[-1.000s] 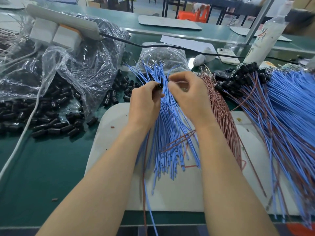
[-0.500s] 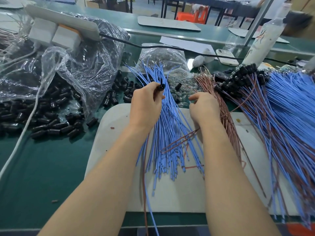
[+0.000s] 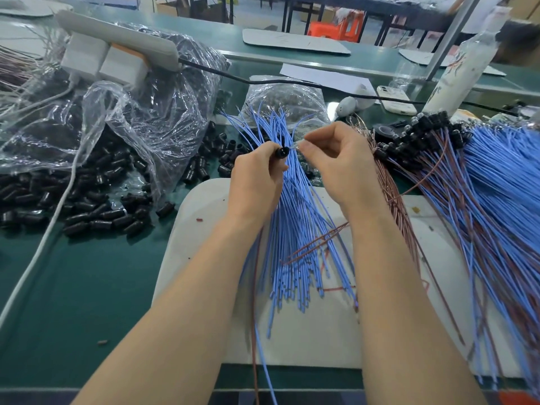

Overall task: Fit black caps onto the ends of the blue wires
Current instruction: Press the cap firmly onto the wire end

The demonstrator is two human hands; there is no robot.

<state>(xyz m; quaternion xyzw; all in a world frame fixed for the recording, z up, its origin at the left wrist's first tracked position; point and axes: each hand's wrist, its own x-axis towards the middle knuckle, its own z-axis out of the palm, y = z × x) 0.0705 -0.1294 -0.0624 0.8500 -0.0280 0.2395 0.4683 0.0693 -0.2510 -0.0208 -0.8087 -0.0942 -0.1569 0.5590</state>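
fitting step in hand: left hand (image 3: 257,182) grip curls round a black cap (image 3: 283,152), over the blue wires (image 3: 292,229) fanned on the desk (image 3: 87,273); right hand (image 3: 336,165) grip pinches a small end (image 3: 295,146) just beside it. next likely calls for aligning, then pushing home.

- Your caps (image 3: 96,217): glossy black plastic.
- Your wires (image 3: 292,229): smooth, matt blue sheathing.
- Your bag (image 3: 175,112), upper left: crinkled, shiny clear film.
- Your bench (image 3: 73,287): matt green.
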